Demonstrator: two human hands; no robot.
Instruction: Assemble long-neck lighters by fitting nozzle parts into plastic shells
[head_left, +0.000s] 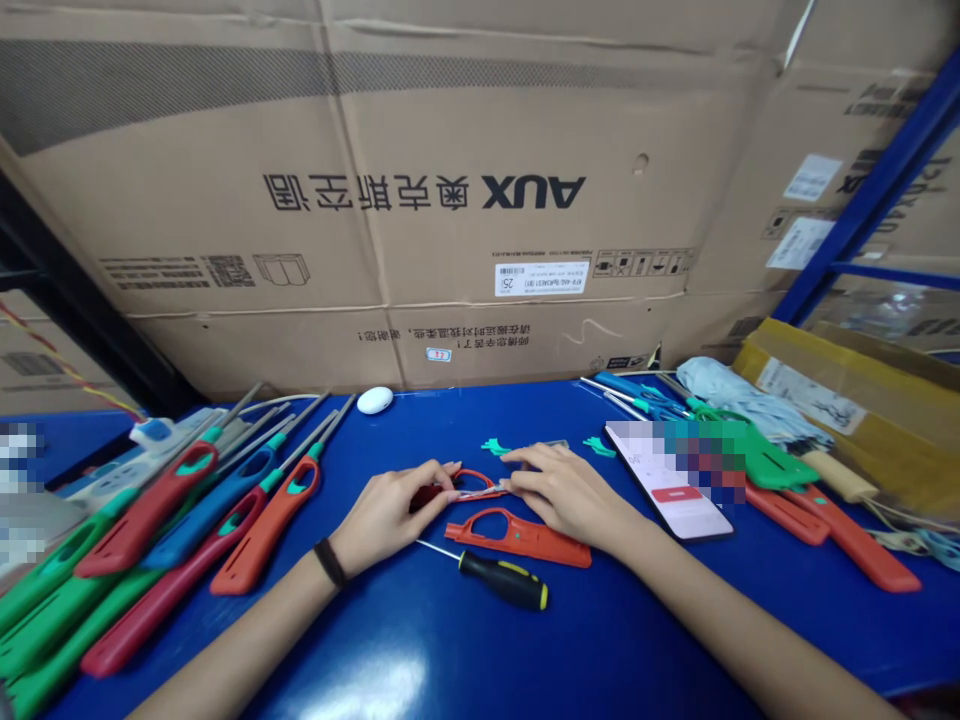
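My left hand (397, 505), with a dark band at the wrist, is closed in a pinch on an orange-red lighter casing half (474, 476). My right hand (566, 490) has its fingers bent down on the casing's right end, which they mostly hide. A thin pale piece lies along the casing between my fingertips; its kind is unclear. Just in front rests the other orange-red casing half (525, 538), its finger loop to the left. Nearer me is a black and yellow screwdriver (504, 582), tip pointing left. Green triggers (493, 446) lie beyond my hands.
Several gas lighters (262, 530) are piled at the left beside a white power strip (112, 472). A phone (660, 475) lies right of my hand, near more lighters (855, 540) and a yellow-taped box (840, 390). A white oval object (375, 400) sits before the large carton (420, 260).
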